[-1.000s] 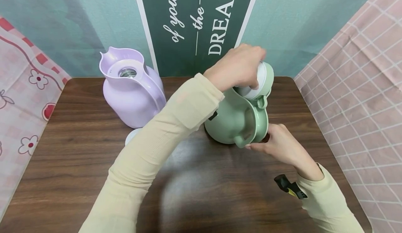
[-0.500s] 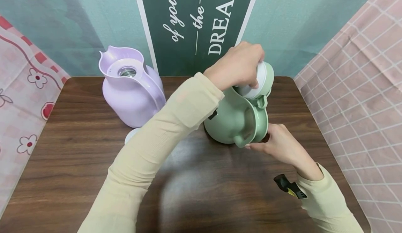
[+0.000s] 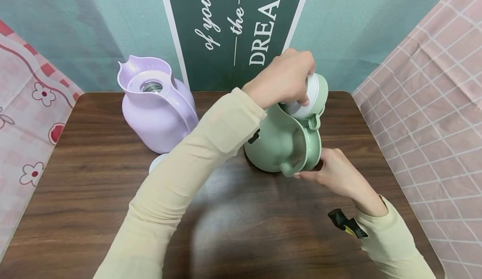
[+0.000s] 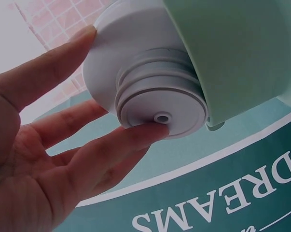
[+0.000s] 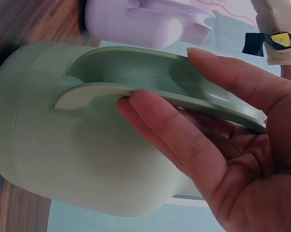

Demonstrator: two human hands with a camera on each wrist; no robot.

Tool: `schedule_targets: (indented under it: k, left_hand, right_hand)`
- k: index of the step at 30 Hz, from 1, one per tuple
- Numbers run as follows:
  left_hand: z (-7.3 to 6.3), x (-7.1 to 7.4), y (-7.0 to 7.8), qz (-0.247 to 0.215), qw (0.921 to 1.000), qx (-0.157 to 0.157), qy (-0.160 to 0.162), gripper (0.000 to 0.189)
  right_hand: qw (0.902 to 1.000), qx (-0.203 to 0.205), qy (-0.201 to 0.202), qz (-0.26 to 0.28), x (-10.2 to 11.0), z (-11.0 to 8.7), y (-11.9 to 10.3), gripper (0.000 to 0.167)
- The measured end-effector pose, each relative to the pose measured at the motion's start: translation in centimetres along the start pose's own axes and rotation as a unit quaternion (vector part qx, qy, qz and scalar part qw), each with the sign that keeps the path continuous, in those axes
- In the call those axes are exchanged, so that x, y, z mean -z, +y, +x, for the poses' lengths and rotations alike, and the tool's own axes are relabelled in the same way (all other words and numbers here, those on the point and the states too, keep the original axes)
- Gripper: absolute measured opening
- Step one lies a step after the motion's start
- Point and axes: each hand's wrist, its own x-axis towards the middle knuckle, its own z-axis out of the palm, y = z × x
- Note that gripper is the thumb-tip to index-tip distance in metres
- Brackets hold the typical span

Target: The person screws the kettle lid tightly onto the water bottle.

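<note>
On the table's right half stands a light green thermos jug [image 3: 269, 145], its handle [image 3: 311, 145] facing the right front. My left hand [image 3: 284, 80] reaches across to its top and grips the lid [image 3: 321, 95], which is tilted up, with a white inner side. In the left wrist view the thumb presses the white rim, while a fingertip touches the ridged round stopper [image 4: 157, 104] under it. My right hand [image 3: 340, 176] holds the handle, thumb on one edge and fingers on the other, as the right wrist view shows.
A lilac jug [image 3: 156, 120] with its mouth uncovered stands at the back left. Near its base lies a white round piece [image 3: 157, 160], partly hidden by the left sleeve. Cloth-covered walls rise behind and on both sides of the wooden table [image 3: 241, 233].
</note>
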Motion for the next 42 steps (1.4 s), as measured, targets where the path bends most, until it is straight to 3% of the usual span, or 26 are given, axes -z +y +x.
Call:
schedule_targets:
  k: [9, 16, 20, 42]
  left_hand:
    - [-0.07, -0.13, -0.07, 0.019, 0.9997, -0.013, 0.003, 0.024]
    - [-0.13, -0.25, -0.12, 0.029, 0.9995, -0.002, -0.013, 0.045]
    - [-0.13, -0.34, -0.06, 0.039, 0.9991, 0.0, -0.015, 0.044]
    - [-0.13, -0.43, -0.68, 0.001, 1.0, -0.007, 0.004, 0.038]
  right_hand:
    - [1.0, 0.002, 0.001, 0.002, -0.07, 0.06, 0.02, 0.021]
    - [1.0, -0.002, -0.003, 0.0, -0.06, 0.05, -0.02, 0.021]
    - [1.0, -0.001, -0.004, 0.0, -0.06, 0.04, -0.03, 0.021]
    - [1.0, -0.002, 0.001, 0.004, -0.01, 0.01, -0.1, 0.021]
